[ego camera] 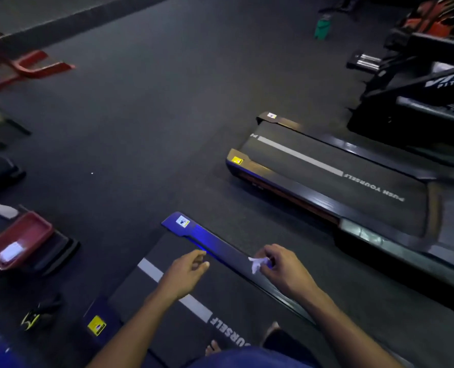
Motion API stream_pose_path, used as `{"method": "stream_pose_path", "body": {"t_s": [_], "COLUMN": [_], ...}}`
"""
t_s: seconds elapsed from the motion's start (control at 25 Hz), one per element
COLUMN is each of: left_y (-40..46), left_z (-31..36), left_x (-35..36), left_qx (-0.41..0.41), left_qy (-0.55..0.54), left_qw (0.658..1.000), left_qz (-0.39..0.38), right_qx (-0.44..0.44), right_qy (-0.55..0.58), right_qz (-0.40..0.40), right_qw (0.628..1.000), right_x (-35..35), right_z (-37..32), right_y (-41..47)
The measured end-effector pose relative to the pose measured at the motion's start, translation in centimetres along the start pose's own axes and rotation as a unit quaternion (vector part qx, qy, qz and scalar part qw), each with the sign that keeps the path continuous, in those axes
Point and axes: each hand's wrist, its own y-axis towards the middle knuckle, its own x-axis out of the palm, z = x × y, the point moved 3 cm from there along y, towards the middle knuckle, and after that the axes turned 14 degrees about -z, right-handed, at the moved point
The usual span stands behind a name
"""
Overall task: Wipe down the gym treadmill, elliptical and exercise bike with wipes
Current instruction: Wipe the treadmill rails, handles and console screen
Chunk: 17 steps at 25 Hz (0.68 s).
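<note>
Standing on the near treadmill [183, 264] with your bare toes on its belt, you are at the treadmill part of the job, and the wiping of this deck looks barely begun or between strokes. Your right hand [281, 266] pinches a small crumpled white wipe [257, 262] between thumb and fingertips, held just above the right side rail [220, 243], which glows blue near its far end. I cannot tell whether the wipe touches the rail or hangs a little above it. Your left hand [186, 272] holds nothing; its fingers are loosely curled and apart, hovering over the belt near the white stripe [151, 269].

For the next move, I judge you need to open the wipe out, since a bunched wad covers little surface. Use the free left hand to spread it, then press it flat on the rail and draw it along the length toward the end cap with the warning sticker [182, 222]. The left rail with the yellow sticker [96, 325] would follow.

A second treadmill [334, 179] lies to your right, well apart from this one, and looks untouched from here. A red tray [38, 227] sits on the floor to your left with something white inside, possibly more wipes, though the dim light makes that uncertain. Neither an elliptical nor a bike is plainly identifiable, so those steps remain ahead.
</note>
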Motion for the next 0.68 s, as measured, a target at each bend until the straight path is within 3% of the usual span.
{"method": "stream_pose_path", "body": {"t_s": [0.4, 0.68], "left_y": [13.5, 26.1], "left_z": [0.7, 9.1], "left_x": [-9.3, -20.4], "left_qx": [-0.034, -0.011], "left_qy": [0.007, 0.084], "left_qw": [0.999, 0.996], "left_qz": [-0.021, 0.001], "right_qx": [0.038, 0.053], "right_qy": [0.098, 0.075], "right_qz": [0.015, 0.043], "right_qw": [0.994, 0.995], "right_x": [-5.8, -15.7], "right_z": [2.4, 4.2], "right_y": [17.5, 28.3]}}
